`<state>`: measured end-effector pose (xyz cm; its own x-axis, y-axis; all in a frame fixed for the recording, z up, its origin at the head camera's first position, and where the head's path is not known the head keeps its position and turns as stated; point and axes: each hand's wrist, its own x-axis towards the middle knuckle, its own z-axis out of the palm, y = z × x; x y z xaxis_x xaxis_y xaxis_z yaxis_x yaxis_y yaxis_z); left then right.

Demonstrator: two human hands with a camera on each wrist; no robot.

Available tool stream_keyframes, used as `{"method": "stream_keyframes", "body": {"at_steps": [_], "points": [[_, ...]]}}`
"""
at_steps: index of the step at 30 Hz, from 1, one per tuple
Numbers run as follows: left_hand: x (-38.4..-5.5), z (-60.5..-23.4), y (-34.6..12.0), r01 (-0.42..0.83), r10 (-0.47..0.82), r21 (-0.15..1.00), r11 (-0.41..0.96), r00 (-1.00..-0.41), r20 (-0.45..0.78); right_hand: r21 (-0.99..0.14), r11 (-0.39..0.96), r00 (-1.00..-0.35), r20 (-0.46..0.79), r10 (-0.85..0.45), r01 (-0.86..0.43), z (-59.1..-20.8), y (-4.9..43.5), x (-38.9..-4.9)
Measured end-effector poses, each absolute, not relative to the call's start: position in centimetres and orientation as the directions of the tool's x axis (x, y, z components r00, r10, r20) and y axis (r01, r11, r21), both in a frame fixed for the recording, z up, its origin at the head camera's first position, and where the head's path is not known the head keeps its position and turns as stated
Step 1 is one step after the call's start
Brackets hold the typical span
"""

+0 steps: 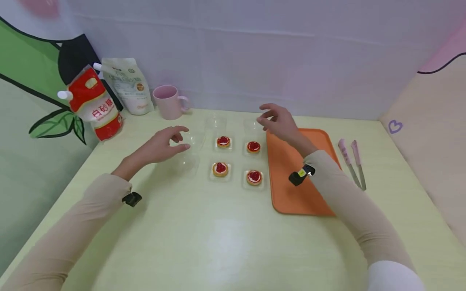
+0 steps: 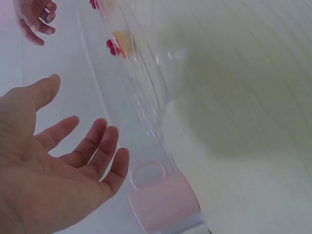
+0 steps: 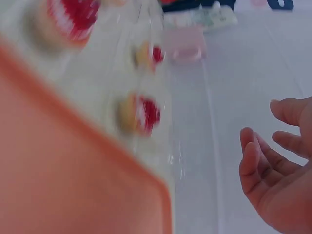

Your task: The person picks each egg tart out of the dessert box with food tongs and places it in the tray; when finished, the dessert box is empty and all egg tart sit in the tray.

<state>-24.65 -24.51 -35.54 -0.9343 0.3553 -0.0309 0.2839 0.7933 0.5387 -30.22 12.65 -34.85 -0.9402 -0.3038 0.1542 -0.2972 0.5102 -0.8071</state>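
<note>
Several small red-topped tarts (image 1: 220, 169) sit on square clear plastic bases in the middle of the table, two near and two far. Clear plastic box parts (image 1: 188, 165) lie left of them, and another clear piece (image 1: 215, 122) stands behind. My left hand (image 1: 165, 143) hovers over the left clear parts, fingers loosely bent and apart, nothing in it. In the left wrist view its palm and spread fingers (image 2: 112, 146) show bare. My right hand (image 1: 280, 123) is raised near the back clear piece (image 1: 252, 126), above the tray's far left corner, its fingers loosely curled around nothing.
An orange tray (image 1: 291, 194) lies right of the tarts, partly under my right arm. Two pink-handled knives (image 1: 356, 161) lie beyond it. At the back left stand a pink mug (image 1: 168, 105), a white pouch (image 1: 131, 89) and a red sugar bag (image 1: 97, 107), near the curtained wall.
</note>
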Motion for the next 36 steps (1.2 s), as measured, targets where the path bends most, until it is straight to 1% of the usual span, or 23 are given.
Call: {"method": "stream_keyframes", "body": {"at_steps": [3, 9, 17, 25, 28, 36], "points": [[-25.1, -35.7, -23.2, 0.315, 0.374, 0.527, 0.789, -0.928, -0.005, -0.791, 0.554, -0.962, 0.162, -0.220, -0.260, -35.8, 16.9, -29.9], [-26.6, -36.3, -21.1, 0.377, 0.416, 0.456, 0.806, -0.909, 0.018, -0.730, 0.669, -0.990, 0.130, -0.061, -0.137, -36.9, 24.2, -28.9], [-29.8, -37.0, -18.3, 0.444, 0.486, 0.335, 0.831, -0.872, -0.050, -0.670, 0.743, -0.991, 0.108, 0.083, -0.011, -38.3, 31.8, -27.4], [-31.6, -37.9, -17.0, 0.472, 0.516, 0.270, 0.839, -0.848, -0.122, -0.635, 0.766, -0.984, 0.056, 0.171, 0.097, -39.8, 35.8, -26.1], [-31.7, -37.9, -16.7, 0.475, 0.514, 0.249, 0.844, -0.849, -0.124, -0.617, 0.777, -0.985, 0.025, 0.173, 0.121, -39.9, 36.6, -25.7], [-31.9, -37.6, -16.0, 0.472, 0.512, 0.243, 0.847, -0.848, -0.138, -0.551, 0.815, -0.984, -0.113, 0.141, 0.180, -40.9, 38.1, -24.7]]}}
